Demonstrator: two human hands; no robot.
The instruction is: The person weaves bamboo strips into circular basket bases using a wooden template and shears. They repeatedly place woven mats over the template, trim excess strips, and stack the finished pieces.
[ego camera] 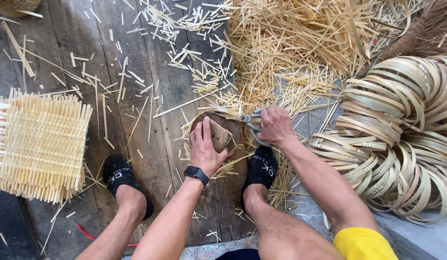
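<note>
left hand (204, 147): pressed flat, fingers together, on a tan block atop the round wooden stump (231, 126)
right hand (275, 126): fingers closed through the handles of the scissors (250, 120), blades pointing left over the stump
hidden: thing being cut blurred, stump mostly covered
left: woven strip stack (39, 144), cut off at edge
right: bamboo hoops (406, 130)
far: loose offcuts (281, 43)
</note>
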